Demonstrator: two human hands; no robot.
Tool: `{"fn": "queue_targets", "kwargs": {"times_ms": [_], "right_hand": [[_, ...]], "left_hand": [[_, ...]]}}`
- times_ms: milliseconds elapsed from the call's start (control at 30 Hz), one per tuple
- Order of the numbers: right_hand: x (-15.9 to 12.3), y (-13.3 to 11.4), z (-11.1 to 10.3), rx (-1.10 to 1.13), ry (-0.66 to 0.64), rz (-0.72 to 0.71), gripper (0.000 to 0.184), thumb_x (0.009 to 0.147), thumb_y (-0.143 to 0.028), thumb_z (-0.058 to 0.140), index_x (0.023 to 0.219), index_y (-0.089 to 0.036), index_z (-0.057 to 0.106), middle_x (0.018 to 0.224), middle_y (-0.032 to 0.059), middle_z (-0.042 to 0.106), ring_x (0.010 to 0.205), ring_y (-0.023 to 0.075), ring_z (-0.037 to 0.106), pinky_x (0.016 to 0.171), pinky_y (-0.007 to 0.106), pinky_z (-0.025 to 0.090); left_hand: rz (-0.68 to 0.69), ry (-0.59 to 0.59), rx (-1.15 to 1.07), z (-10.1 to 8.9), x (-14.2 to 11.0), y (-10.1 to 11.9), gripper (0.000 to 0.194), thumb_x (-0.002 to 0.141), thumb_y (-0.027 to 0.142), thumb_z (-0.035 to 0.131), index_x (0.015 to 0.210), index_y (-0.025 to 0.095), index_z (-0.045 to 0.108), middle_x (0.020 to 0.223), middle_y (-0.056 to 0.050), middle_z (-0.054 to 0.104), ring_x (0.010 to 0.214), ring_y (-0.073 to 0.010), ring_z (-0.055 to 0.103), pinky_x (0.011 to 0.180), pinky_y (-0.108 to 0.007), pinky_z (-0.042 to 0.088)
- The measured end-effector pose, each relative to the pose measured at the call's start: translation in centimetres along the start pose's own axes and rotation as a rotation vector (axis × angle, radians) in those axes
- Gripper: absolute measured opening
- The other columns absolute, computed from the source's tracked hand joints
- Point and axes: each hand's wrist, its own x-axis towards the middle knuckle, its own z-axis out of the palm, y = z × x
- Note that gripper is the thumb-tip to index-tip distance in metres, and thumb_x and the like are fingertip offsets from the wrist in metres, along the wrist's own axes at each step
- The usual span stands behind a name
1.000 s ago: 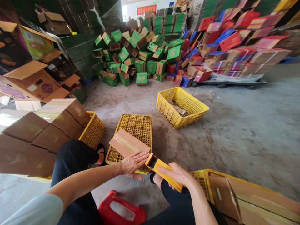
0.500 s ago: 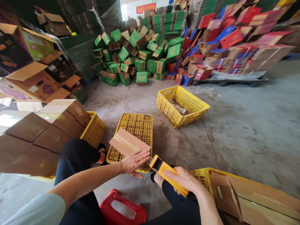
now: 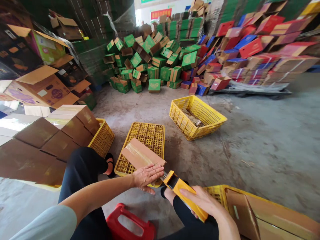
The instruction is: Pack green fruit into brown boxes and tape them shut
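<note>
A cardboard box is being held up by the yellow grid-topped crate, right on top of it, and the box's near right end is being covered by the left hand, fingers stretched out pretty straight and palm down. Just off the crate's near right corner, a chunky yellow tool is being gripped by the right hand, fingers curled snugly around it, with a shiny strip showing by its tip.
</note>
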Motion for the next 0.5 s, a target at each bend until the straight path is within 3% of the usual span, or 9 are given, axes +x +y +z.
{"fn": "queue_targets", "kwargs": {"times_ms": [300,500], "right_hand": [[2.0,-1.5,0.6,-0.124,-0.019,0.041,0.051,0.097,-0.062,0.051,0.081,-0.016,0.065,0.063,0.0115,0.067,0.053,0.0219,0.066,0.061,0.038,0.061],[2.9,-2.4,1.0,-0.119,0.0,0.028,0.045,0.095,-0.059,0.055,0.075,-0.019,0.062,0.058,0.007,0.064,0.051,0.0203,0.063,0.058,0.036,0.061]], "left_hand": [[0.003,0.029,-0.035,-0.1,0.0,0.1,0.102,0.098,0.071,0.051,0.169,0.011,0.008,0.173,-0.018,0.012,0.161,-0.033,0.012,0.132,-0.048,0.011],[0.024,0.14,-0.089,-0.1,-0.1,-0.1,0.097,0.1,0.071,0.048,0.167,0.009,0.015,0.172,-0.022,0.018,0.161,-0.0317,0.015,0.131,-0.046,0.018]]}}
